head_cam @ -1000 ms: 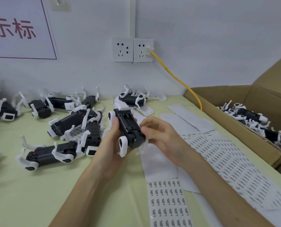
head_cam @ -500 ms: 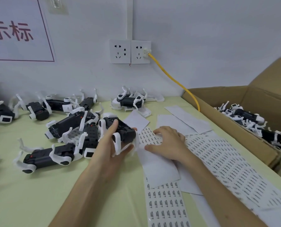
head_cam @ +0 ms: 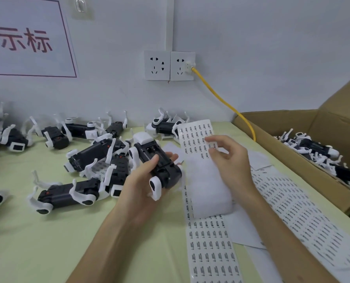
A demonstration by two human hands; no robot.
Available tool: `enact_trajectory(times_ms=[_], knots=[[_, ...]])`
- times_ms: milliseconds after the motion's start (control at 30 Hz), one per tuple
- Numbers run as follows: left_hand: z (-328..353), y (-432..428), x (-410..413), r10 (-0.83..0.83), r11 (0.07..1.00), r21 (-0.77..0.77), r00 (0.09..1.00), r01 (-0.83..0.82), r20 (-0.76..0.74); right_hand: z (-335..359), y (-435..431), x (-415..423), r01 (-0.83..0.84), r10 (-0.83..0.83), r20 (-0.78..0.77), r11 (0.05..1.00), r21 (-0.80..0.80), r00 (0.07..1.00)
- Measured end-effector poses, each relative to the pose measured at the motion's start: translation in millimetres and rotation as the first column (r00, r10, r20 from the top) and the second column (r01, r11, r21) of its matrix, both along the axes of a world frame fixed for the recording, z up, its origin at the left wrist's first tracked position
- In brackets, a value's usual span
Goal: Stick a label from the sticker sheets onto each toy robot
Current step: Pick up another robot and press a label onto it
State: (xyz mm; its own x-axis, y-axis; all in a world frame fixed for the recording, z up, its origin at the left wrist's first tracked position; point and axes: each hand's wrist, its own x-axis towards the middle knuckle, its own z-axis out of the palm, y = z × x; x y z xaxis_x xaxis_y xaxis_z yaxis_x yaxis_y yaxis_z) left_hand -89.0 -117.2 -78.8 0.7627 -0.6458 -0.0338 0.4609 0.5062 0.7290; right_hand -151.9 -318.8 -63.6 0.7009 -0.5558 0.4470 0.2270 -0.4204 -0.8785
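Observation:
My left hand (head_cam: 142, 181) grips a black toy robot (head_cam: 157, 160) with white legs, belly side up, just above the table. Right beside it my right hand (head_cam: 228, 158) pinches a long sticker sheet (head_cam: 196, 137) and holds its far end lifted and curled, with the printed labels facing me. The same strip (head_cam: 211, 248) runs on toward me flat on the table. Several more black and white robots (head_cam: 68, 193) lie on their sides to the left.
More sticker sheets (head_cam: 296, 213) cover the table on the right. An open cardboard box (head_cam: 292, 152) with several robots (head_cam: 317, 150) stands at the right edge. A yellow cable (head_cam: 227, 105) runs from the wall socket (head_cam: 182, 66) down behind the box.
My right hand has lifted the far end of the sticker sheet off the table and curled it up. My left hand has raised the robot a little and turned it.

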Motion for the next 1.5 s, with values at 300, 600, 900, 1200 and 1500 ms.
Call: enact_trajectory(times_ms=[300, 600, 900, 1200, 1500], knots=[[7.9, -1.9, -11.1, -0.070, 0.997, 0.024, 0.991, 0.067, 0.118, -0.2, 13.2, 0.3, -0.139, 0.139, 0.013, 0.990, -0.018, 0.990], [8.1, -3.6, -8.1, 0.026, 0.999, -0.047, 0.995, -0.021, 0.101, 2.8, 18.3, -5.5, -0.096, 0.118, 0.024, 0.896, -0.433, 0.993], [10.4, -2.3, -8.6, -0.044, 0.996, -0.070, 0.993, 0.052, 0.114, 3.0, 17.3, -5.1, -0.049, 0.061, 0.013, 0.894, -0.446, 0.998], [11.2, -2.2, -10.8, -0.051, 0.997, -0.055, 0.994, 0.056, 0.096, 2.5, 17.8, -4.9, -0.087, 0.099, 0.012, 0.920, -0.382, 0.995], [10.6, -2.9, -11.4, -0.067, 0.996, -0.050, 0.992, 0.073, 0.104, 0.8, 13.2, -4.6, -0.126, 0.146, 0.023, 0.916, -0.382, 0.989]])
